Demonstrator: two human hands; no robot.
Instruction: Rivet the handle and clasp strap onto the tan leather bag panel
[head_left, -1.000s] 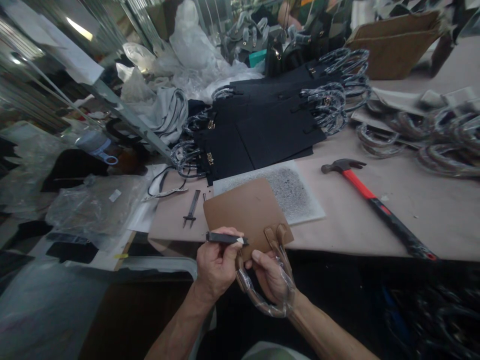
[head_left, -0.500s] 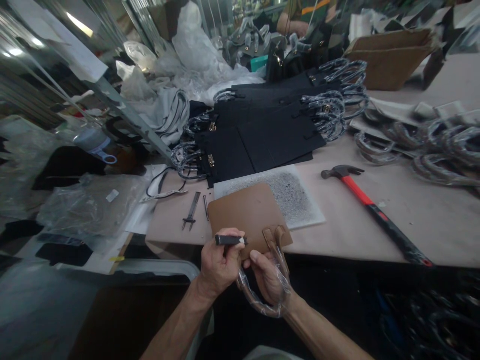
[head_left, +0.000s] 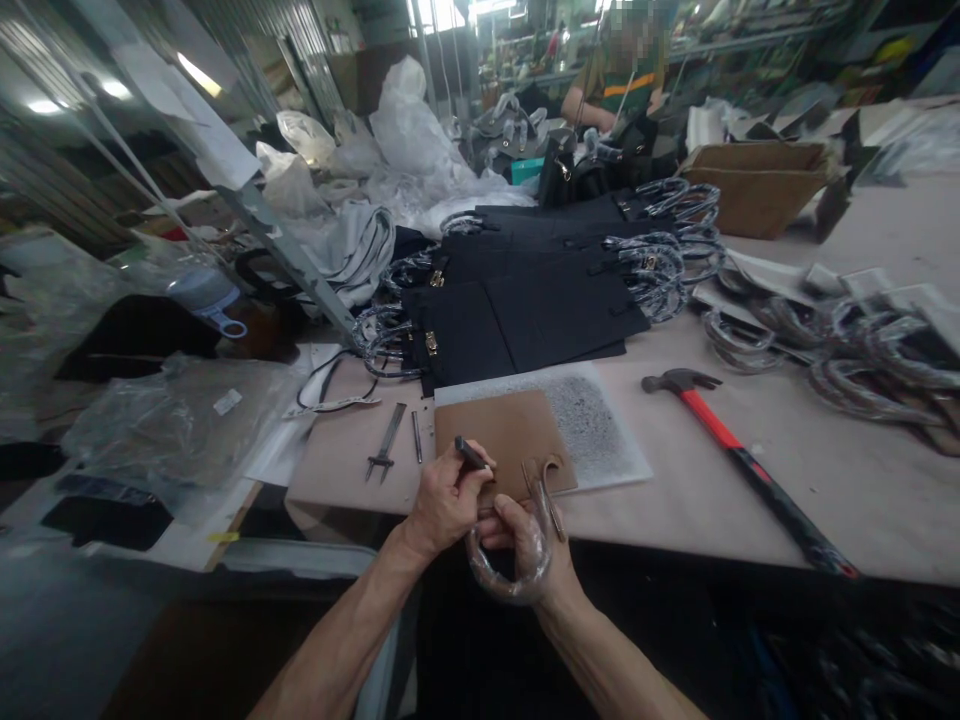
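Observation:
My left hand (head_left: 448, 502) is closed around a short, dark, bar-like tool (head_left: 469, 453), its lower end close to the near left part of a brown leather panel (head_left: 495, 425). That panel lies partly over a speckled white board (head_left: 600, 425). With thumb and fingers, my right hand (head_left: 516, 530) grips the panel's near edge. A curved bag handle (head_left: 510, 588) in clear plastic is attached near the panel's right corner and loops around my right fingers. Left of the board lie a two-pronged metal tool (head_left: 387, 445) and a thin metal rod (head_left: 417, 437).
A hammer with a red and black handle (head_left: 727, 440) lies at the right. Black bag panels (head_left: 525, 310) with wrapped handles are stacked behind the board. More brown wrapped handles (head_left: 862, 390) and a cardboard box (head_left: 757, 185) are farther right. Another person (head_left: 626, 90) is across the table.
The brown panel has come down flatter against the board. The dark tool has turned from lying sideways to a steeper slant. My view has tipped upward a little.

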